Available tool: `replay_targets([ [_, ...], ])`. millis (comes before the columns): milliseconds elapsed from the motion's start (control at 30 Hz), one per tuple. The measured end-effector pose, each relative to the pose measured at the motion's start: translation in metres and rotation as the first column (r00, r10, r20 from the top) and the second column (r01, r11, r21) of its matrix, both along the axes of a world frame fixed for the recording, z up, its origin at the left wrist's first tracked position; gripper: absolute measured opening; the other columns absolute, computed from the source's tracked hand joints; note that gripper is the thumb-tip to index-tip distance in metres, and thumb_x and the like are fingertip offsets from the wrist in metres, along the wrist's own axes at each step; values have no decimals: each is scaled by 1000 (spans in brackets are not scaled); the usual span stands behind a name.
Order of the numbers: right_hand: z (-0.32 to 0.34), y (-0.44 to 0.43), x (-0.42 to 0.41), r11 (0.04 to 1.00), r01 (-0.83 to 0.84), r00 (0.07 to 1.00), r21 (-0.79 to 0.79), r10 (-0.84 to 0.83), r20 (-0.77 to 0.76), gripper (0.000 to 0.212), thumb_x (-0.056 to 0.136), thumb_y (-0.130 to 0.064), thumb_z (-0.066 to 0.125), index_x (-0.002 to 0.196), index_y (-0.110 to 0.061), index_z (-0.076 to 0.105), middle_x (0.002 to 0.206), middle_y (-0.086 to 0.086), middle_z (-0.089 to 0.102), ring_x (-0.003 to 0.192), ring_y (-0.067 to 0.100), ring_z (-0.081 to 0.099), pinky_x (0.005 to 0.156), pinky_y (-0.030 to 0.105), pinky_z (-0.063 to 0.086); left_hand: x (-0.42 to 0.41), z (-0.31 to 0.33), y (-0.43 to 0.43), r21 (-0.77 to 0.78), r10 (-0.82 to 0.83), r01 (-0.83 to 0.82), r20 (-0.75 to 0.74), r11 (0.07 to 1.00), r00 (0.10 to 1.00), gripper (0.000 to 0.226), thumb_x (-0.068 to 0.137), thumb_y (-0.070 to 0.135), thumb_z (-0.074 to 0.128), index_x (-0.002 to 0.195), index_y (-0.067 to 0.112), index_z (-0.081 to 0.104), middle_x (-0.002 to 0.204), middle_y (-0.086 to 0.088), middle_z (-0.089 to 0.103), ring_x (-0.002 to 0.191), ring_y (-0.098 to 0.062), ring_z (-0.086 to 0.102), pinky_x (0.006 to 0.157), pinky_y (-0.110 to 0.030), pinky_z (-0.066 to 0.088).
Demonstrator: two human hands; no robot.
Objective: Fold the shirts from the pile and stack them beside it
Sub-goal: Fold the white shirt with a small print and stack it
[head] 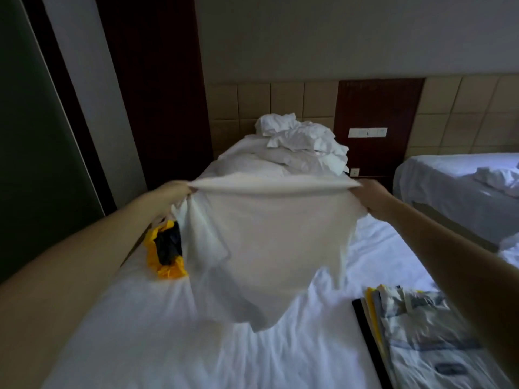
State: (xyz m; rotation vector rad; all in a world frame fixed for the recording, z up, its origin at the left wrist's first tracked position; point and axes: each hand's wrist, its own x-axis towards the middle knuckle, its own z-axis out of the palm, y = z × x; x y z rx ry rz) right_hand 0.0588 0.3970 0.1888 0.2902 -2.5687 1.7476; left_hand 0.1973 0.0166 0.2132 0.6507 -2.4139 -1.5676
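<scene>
Two hands hold one white shirt up over the bed. The left hand [175, 189] grips a bunched corner of the cloth, fingers curled round it. The right hand [370, 195] clamps the opposite corner, its back turned to the camera.

Between them the top edge of the white shirt [266, 234] is pulled taut into a nearly straight band. The rest hangs down in front of the person as a plain, slightly blurred sheet of fabric. Extra folds gather under the left hand, and the lower hem is loose and uneven. Whether that hem touches the bed [140, 318] cannot be told.

Just below the left hand, partly behind the hanging cloth, a crumpled yellow and dark pile [165, 248] lies near the bed's left edge. Under the right forearm, at the lower right, a stack of folded shirts [421, 332] lies flat on the sheet. Its top one is pale with a blue-grey print, and yellow and black edges show along its left side.

Beyond the hands, a heap of white bedding [300, 144] sits at the head of the bed against a tan padded headboard [252, 99]. A second bed [449, 175] stands to the right.
</scene>
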Motion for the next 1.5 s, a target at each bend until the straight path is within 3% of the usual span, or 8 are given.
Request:
replay_targets([
  [233, 96, -6, -5, 988, -22, 935, 151, 74, -347, 25, 95, -21, 54, 116, -8, 51, 90, 5, 54, 76, 18, 51, 55, 24, 42, -17, 88, 10, -345, 7, -159, -403, 925, 915, 21, 94, 14, 49, 74, 17, 54, 74, -2, 51, 68, -17, 48, 60, -27, 36],
  [400, 28, 19, 28, 817, -251, 958, 518, 287, 11, 95, 50, -78, 69, 122, -17, 53, 113, 4, 58, 97, 31, 62, 75, 34, 48, 28, 15, 3, -495, -325, 325, 89, 806, 941, 11, 91, 20, 62, 97, 11, 63, 95, -2, 60, 82, -7, 57, 71, -22, 44],
  [667, -173, 43, 109, 145, -726, 683, 672, 262, 682, 64, 84, -63, 49, 126, -15, 54, 133, 7, 52, 109, 9, 45, 88, 21, 30, 92, -193, 27, -91, -341, 887, 902, 453, 266, 33, 87, 36, 63, 108, 11, 69, 79, 2, 65, 57, 0, 52, 56, -10, 40],
  [800, -243, 34, 142, 40, -811, 582, 584, 161, 797, 80, 82, -70, 45, 138, -13, 43, 135, 6, 48, 114, 17, 52, 95, 26, 38, 115, -261, 59, -15, -297, 929, 946, 369, 133, 44, 93, 34, 58, 129, 8, 57, 128, -11, 57, 105, -20, 56, 77, -17, 41],
  [933, -265, 26, 139, 327, -706, 691, 628, 129, 711, 41, 94, -58, 38, 77, -23, 51, 84, -2, 54, 71, 11, 53, 65, 20, 42, 120, -282, 56, 55, -416, 861, 890, 505, 187, 48, 94, 43, 55, 132, 14, 55, 136, -6, 54, 119, -15, 51, 91, -20, 38],
  [1067, -275, 17, 119, 743, -333, 939, 581, 202, 279, 27, 102, -26, 39, 77, -20, 47, 74, 0, 57, 69, 13, 57, 57, 18, 39, 107, -295, 39, 62, -498, 692, 740, 719, 451, 65, 63, 76, 63, 106, 27, 66, 112, 7, 65, 105, -8, 58, 94, -23, 45],
  [1300, -307, 6, 91, 877, -112, 914, 467, -93, 394, 42, 89, -22, 61, 125, -4, 52, 124, 18, 54, 101, 27, 54, 79, 29, 43, 57, -318, 43, -120, -93, 155, 416, 981, 905, 5, 91, 18, 59, 91, 14, 57, 95, -6, 54, 93, -23, 54, 76, -29, 40],
  [1500, -323, 0, 76, 954, -29, 877, 299, -119, 466, 47, 87, -20, 65, 125, -8, 41, 104, 9, 50, 90, 25, 55, 76, 39, 49, 44, -338, 49, -148, 202, -145, 529, 978, 824, 83, 87, 32, 64, 149, 13, 12, 148, -16, 25, 134, -34, 27, 104, -39, 33],
])
